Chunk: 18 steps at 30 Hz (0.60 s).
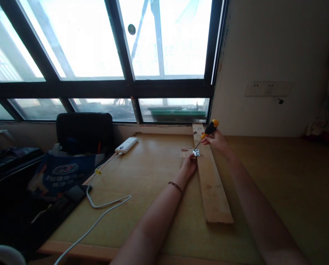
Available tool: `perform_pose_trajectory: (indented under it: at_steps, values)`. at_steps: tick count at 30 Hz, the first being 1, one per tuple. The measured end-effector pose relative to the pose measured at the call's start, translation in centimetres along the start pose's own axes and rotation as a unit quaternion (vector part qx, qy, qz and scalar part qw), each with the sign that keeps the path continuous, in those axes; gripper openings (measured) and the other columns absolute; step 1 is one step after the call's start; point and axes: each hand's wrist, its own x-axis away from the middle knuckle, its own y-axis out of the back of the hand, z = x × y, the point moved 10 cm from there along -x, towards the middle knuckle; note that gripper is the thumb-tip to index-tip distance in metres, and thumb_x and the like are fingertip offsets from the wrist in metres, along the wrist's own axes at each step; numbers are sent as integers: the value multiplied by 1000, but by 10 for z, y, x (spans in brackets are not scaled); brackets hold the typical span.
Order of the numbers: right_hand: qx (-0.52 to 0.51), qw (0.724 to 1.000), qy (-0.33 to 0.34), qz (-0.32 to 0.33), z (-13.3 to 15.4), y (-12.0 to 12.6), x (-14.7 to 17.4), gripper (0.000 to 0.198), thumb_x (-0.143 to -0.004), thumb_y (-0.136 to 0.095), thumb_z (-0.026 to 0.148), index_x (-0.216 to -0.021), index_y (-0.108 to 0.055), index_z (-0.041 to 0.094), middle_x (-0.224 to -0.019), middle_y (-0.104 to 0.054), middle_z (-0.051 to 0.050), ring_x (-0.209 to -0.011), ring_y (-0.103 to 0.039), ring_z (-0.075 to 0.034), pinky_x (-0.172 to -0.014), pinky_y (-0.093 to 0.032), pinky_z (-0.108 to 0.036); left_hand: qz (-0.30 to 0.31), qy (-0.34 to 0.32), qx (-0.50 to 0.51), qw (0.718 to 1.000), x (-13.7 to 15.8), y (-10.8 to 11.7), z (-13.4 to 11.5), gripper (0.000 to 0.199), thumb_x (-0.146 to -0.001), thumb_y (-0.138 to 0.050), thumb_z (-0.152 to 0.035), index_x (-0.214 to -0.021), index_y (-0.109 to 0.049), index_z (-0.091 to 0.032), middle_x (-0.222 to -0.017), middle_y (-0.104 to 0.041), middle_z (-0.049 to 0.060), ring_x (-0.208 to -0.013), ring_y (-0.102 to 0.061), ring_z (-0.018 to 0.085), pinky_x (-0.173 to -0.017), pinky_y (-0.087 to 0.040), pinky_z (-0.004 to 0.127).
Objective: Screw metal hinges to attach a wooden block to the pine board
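Observation:
A long wooden board (pixel 212 184) lies on the table, reaching from the window wall toward me. At its left edge sits a shiny metal hinge (pixel 196 152), one leaf over the wood. My left hand (pixel 189 166) is closed at the near side of the hinge, fingertips pinching it against the board's edge. In my right hand (pixel 214 141) is a screwdriver (pixel 211 127) with a black and yellow handle, gripped low near its shaft. The screwdriver slants down to the left, its tip at the hinge. Small pale pieces (pixel 184 152), too small to identify, lie just left of the hinge.
A white power bank (pixel 126 145) stands at the table's left side, its white cable (pixel 109 204) trailing over the near left edge. Left of the table are a black chair (pixel 84 129) and a blue bag (pixel 65 173). A window and a wall socket (pixel 268 89) are behind.

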Motion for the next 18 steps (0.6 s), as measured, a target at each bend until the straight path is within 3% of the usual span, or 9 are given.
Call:
perform_pose_trajectory:
  at_steps: [3,7,10,18]
  values:
    - [56,998,0,8,6,-2,2,34,-64,-67,40,-82,-48,18,-78,-65,-4,-54,-63,-15,-47,-51,-27,-1,-4,-1,1000,-2,2,0,10,-73,-49,-8,-73,-58,-12,-68,-63,5,-64,-59,12,-75,-49,25]
    - [248,960,62,-113,28,14,8,35,-60,-70,43,-78,-51,19,-64,-64,-3,-56,-63,-18,-52,-49,-28,5,4,-12,1000,-2,1,2,10,-73,-50,-10,-76,-59,-12,-69,-64,5,-64,-60,13,-74,-49,26]
    - [318,928,76,-177,36,22,14,40,-59,-70,48,-79,-53,18,-65,-65,-5,-61,-65,-22,-58,-50,-31,12,1,-17,1000,-1,-1,1,11,-73,-50,-10,-77,-60,-11,-69,-64,5,-62,-61,14,-71,-50,26]
    - [135,977,9,-162,9,24,11,43,-65,-65,48,-89,-48,17,-58,-62,0,-45,-63,-21,-37,-48,-26,6,-16,-16,1000,1,-3,-2,9,-71,-51,-9,-73,-59,-11,-66,-64,5,-59,-60,13,-67,-50,25]
